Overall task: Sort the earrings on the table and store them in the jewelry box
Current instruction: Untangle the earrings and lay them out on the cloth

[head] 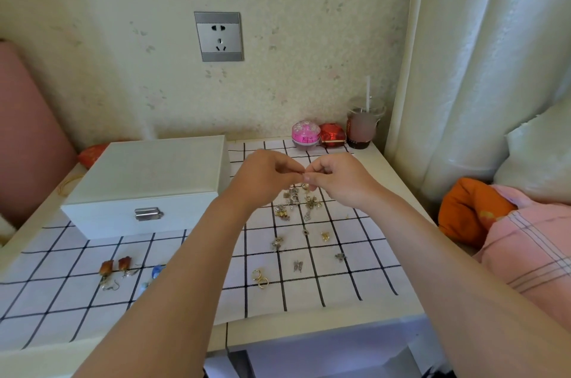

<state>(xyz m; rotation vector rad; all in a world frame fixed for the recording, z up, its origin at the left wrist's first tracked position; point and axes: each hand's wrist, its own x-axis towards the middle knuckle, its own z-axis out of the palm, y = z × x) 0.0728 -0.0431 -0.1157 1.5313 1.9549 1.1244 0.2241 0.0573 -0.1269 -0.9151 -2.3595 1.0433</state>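
Observation:
My left hand (265, 175) and my right hand (336, 178) meet fingertip to fingertip above the table, together pinching a small earring (305, 186) that hangs just under the fingers. Below them lies a heap of small silver and gold earrings (296, 203) on the checked cloth (355, 269). Loose earrings are scattered nearer me: a gold hoop pair (260, 278), a silver butterfly (297, 265), a gold stud (325, 235). Two red rose earrings (116, 266) and blue ones (156, 272) lie at the left. The white jewelry box (148, 186) stands closed at the left rear.
A pink round jar (305, 133), a red jar (332, 134) and a cup with a straw (362, 127) stand at the back right against the wall. A curtain hangs at the right. An orange cushion (469, 210) lies beside the table's right edge.

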